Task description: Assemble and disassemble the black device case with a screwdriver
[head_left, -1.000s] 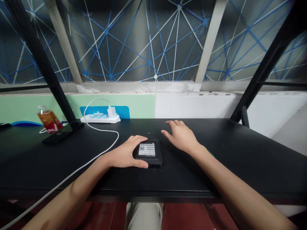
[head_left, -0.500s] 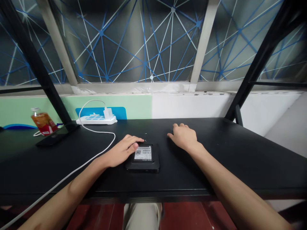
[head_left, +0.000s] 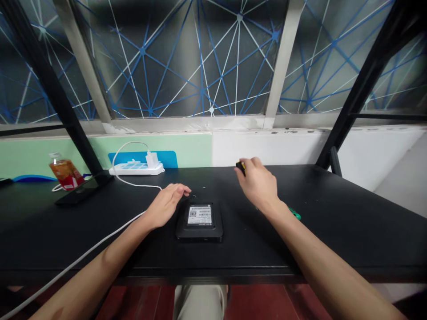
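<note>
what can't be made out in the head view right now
In the head view:
Black-and-yellow object: mostly hidden by the right hand holding it.
Green item: partly hidden behind the right forearm.
Label on the black case: fine print too small to read.
Tiny pieces near the left hand: too small to identify.
White cable: cut off at lower left by the picture's edge.

Line-patterned windows [head_left: 180, 66] rise behind a black desk [head_left: 360, 222] over red floor [head_left: 260, 302]
</note>
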Motion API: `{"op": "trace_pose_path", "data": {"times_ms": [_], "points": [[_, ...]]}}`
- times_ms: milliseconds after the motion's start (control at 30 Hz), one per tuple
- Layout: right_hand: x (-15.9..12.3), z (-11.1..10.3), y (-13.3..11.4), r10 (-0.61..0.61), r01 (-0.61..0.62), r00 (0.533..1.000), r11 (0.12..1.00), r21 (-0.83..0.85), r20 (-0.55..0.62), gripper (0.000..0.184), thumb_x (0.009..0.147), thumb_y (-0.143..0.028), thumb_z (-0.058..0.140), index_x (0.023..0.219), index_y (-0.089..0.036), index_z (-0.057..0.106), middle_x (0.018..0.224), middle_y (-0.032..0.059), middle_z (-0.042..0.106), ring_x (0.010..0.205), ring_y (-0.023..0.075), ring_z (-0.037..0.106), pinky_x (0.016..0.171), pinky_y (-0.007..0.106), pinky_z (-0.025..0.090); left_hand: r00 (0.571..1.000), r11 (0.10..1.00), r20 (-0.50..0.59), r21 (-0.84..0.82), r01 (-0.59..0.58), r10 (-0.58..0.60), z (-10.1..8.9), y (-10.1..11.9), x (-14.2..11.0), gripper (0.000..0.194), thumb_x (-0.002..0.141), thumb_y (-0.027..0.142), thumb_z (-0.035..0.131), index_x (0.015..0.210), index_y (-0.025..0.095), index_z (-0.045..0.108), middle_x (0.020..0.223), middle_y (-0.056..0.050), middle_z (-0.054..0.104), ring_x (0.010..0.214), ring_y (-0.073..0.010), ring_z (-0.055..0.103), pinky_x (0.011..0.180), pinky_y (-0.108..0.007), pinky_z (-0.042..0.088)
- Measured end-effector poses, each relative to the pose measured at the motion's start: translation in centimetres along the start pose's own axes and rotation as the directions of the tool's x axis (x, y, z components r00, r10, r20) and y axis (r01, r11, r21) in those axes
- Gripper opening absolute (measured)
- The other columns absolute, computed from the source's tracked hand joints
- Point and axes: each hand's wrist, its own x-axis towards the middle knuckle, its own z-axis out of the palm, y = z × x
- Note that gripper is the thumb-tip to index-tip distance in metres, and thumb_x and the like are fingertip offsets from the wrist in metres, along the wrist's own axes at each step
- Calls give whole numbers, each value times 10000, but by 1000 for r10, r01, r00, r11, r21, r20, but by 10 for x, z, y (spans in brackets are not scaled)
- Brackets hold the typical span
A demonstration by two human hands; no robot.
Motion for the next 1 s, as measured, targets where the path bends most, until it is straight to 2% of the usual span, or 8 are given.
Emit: {"op": "trace_pose_path", "data": {"times_ms": [33,67,133,167,300,500,700,1000], "points": [[1,-3,-2,53,-30,987,989,148,-151,422,967,-385,414,1330,-193,509,1198,149,575,889,244,656,716,406,548,1000,1000,23,6,-11,11,0,1,0,592,1029,589,169,1097,239,641,1030,-43,703,1027,-232,632,956,-423,480],[2,-6,-3,72,5,966,956,295,-249,433,958,-372,447,1350,-192,487,1191,141,560,853,209,650,738,394,559,999,1000,46,9,-24,23,0,1,-1,582,1029,589,182,1086,245,648,1031,-37,704,1023,-229,633,952,-415,481],[4,-8,-5,107,104,923,854,509,-369,416,946,-339,489,1333,-187,498,1157,128,541,785,158,628,738,354,576,995,998,84,12,-55,54,0,3,-1,567,1027,589,206,1065,252,661,1056,-33,701,1032,-225,627,958,-404,474],[4,-7,-5,108,146,916,807,572,-386,397,944,-327,496,1314,-182,509,1143,124,534,765,143,619,732,336,581,993,997,97,13,-70,68,-1,4,-1,565,1026,589,215,1054,250,665,1067,-36,698,1036,-225,623,960,-401,469],[1,1,-8,110,173,935,687,705,-337,340,946,-347,503,1250,-196,521,1170,115,536,811,144,638,789,338,593,984,993,136,6,-120,118,-2,9,-2,573,1021,600,233,1013,228,669,1035,-45,690,1006,-226,621,928,-390,469],[-6,8,-17,86,151,967,568,809,-240,347,936,-403,519,1223,-211,477,1247,108,544,944,168,666,893,362,592,970,987,181,-18,-162,162,-3,15,-3,543,1013,612,277,976,226,656,1016,-34,678,972,-213,625,893,-365,466],[-9,10,-22,56,115,984,527,842,-170,344,922,-391,546,1197,-194,483,1240,129,589,921,174,689,873,372,590,955,976,200,-54,-210,217,-4,17,-3,541,1021,591,291,968,214,675,1015,-38,686,972,-197,626,906,-342,448],[-9,17,-24,35,119,988,448,886,-151,339,892,-380,599,1169,-207,510,1110,108,644,885,192,707,825,394,587,954,972,192,-97,-215,230,-2,18,-3,486,1022,551,352,973,191,674,999,-42,678,937,-182,627,874,-312,439]]}}
